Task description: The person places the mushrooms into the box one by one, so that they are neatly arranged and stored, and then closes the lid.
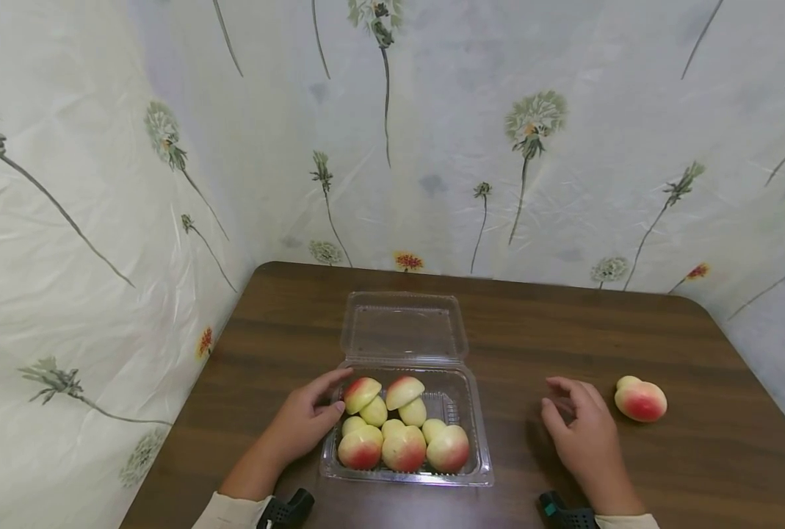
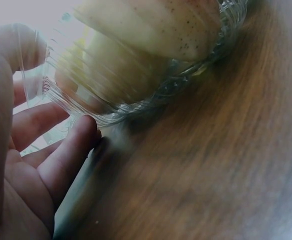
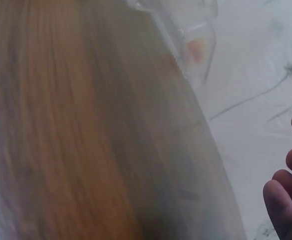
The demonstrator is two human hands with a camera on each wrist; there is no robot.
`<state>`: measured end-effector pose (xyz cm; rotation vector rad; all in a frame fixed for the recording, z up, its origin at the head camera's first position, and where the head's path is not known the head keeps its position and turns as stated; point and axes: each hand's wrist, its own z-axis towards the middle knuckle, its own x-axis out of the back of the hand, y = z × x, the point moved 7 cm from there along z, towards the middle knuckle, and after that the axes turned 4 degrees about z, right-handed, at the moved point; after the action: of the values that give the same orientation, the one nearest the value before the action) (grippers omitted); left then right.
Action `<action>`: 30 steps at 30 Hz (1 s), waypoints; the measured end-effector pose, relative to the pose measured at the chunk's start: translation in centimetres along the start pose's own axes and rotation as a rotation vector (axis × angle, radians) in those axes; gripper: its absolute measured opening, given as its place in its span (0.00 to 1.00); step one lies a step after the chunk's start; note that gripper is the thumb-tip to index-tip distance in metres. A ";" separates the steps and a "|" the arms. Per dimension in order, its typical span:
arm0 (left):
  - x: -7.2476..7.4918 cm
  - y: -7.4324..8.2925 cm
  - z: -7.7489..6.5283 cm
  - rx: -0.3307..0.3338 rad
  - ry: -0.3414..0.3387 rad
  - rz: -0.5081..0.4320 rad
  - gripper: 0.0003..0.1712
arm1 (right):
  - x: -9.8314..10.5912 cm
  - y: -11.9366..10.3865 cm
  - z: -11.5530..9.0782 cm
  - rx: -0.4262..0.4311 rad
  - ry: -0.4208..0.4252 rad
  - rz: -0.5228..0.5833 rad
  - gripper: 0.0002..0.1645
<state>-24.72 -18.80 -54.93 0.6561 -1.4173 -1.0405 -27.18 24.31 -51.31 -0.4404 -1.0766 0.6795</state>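
Note:
A clear plastic clamshell container (image 1: 483, 470) stands on the table with its lid (image 1: 405, 323) folded back. Inside lie several yellow-and-red mushroom-shaped pieces, such as this front one (image 1: 403, 450), in two rows. My left hand (image 1: 306, 415) holds the container's left rim near the back corner; the left wrist view shows its fingers (image 2: 71, 150) at the ribbed wall. To the right, my right hand (image 1: 584, 433) hovers over the table with loosely bent fingers and nothing in them. A single mushroom-shaped piece (image 1: 640, 400) lies just right of that hand.
The dark wooden table (image 1: 531, 323) has rounded back corners. Behind it and on the left hangs a pale sheet (image 1: 432, 147) printed with dandelions. In the back right of the container, a ribbed stretch of its floor (image 1: 441, 404) shows.

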 end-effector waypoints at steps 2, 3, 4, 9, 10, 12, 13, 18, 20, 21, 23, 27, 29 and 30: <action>0.0 0.0 0.0 0.002 0.000 -0.001 0.30 | 0.3 0.0 0.0 0.010 0.007 -0.017 0.19; 0.0 0.0 0.0 0.003 0.000 -0.003 0.30 | 0.4 0.1 0.0 0.011 0.012 -0.023 0.19; 0.0 0.0 0.0 0.004 -0.001 -0.006 0.30 | 0.6 0.1 0.0 0.013 0.016 -0.029 0.19; -0.1 0.0 0.0 0.003 -0.002 -0.016 0.30 | 1.4 0.4 0.0 0.030 0.025 -0.075 0.19; -0.1 0.0 0.0 0.003 -0.002 -0.016 0.30 | 1.6 0.4 0.0 0.044 0.030 -0.085 0.19; -0.1 0.0 0.0 0.001 -0.003 -0.019 0.30 | 2.0 0.5 0.1 0.075 0.041 -0.111 0.19; -0.1 0.0 0.0 0.000 -0.003 -0.019 0.30 | 2.2 0.5 0.1 0.089 0.049 -0.129 0.19; 0.0 0.2 0.0 0.002 0.000 -0.022 0.30 | 3.2 0.7 0.3 0.126 0.071 -0.164 0.19; 0.0 0.1 0.0 0.006 0.002 -0.018 0.30 | 3.5 0.9 0.3 0.133 0.090 -0.152 0.19; 0.0 0.1 0.0 0.007 0.003 -0.016 0.30 | 3.6 1.0 0.3 0.134 0.099 -0.150 0.19; 0.0 0.1 0.0 0.011 0.005 -0.010 0.30 | 3.7 1.2 0.4 0.130 0.116 -0.145 0.20; 0.0 0.1 0.0 0.013 0.003 -0.009 0.30 | 4.1 1.6 0.5 0.095 0.135 -0.137 0.19; -0.1 0.1 0.0 0.012 0.002 -0.007 0.30 | 4.4 1.8 0.5 0.089 0.148 -0.119 0.19; -0.1 0.1 0.0 0.012 0.002 -0.007 0.30 | 4.5 1.8 0.5 0.088 0.155 -0.110 0.19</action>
<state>-24.69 -18.70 -54.86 0.6709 -1.4211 -1.0368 -26.82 28.77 -49.33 -0.3496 -0.9140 0.5831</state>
